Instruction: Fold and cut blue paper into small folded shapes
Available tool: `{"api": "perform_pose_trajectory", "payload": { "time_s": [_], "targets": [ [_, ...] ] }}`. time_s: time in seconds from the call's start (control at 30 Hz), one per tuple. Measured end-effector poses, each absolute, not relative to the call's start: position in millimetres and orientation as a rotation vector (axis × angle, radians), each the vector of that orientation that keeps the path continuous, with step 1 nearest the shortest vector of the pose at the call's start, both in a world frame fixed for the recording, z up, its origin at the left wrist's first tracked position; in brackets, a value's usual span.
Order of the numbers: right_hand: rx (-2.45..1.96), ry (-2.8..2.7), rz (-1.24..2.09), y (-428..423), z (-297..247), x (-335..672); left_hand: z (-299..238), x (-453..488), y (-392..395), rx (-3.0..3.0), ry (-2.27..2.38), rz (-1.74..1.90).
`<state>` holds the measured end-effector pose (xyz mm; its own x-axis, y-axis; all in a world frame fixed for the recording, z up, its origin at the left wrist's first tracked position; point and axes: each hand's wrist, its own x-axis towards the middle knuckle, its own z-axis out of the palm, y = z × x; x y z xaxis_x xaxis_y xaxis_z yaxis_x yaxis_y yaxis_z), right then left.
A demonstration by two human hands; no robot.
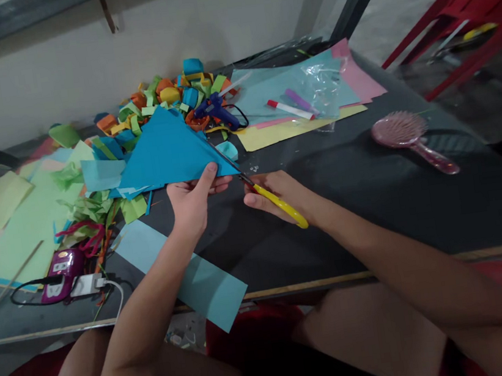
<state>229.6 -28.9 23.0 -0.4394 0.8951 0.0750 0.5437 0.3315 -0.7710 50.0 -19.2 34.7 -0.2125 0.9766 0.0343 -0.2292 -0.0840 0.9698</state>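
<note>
Pinches the folded blue paper triangle (167, 153) at its lower edge with the left hand (193, 205), thumb on top and fingers beneath, lifting it just above the dark tabletop (372, 196) in front of the heap of coloured paper scraps (165, 94). Grips the yellow-handled scissors (261, 191) in the right hand (279, 193), fingers curled around the loops, and lays the blades along the triangle's right edge; probably almost closed, though too thin here to tell.

Best to set the pinch near the cut line to hold the paper taut. Cut with the deep part of the blades in long strokes. Feed the paper into the scissors rather than twisting the wrist. Hold the left thumb clear of the blade path. Mind the pale blue paper strip (183, 271) under the left forearm, overhanging the table edge.
</note>
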Motion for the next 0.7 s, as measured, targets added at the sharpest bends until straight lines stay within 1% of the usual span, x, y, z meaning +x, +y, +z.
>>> {"api": "perform_pose_trajectory", "payload": {
  "time_s": [0.7],
  "targets": [
    [-1.298,-2.096,0.844,-30.3,22.7,228.4,34.8,51.9,-20.6,0.923,1.156,1.515]
  ]
}}
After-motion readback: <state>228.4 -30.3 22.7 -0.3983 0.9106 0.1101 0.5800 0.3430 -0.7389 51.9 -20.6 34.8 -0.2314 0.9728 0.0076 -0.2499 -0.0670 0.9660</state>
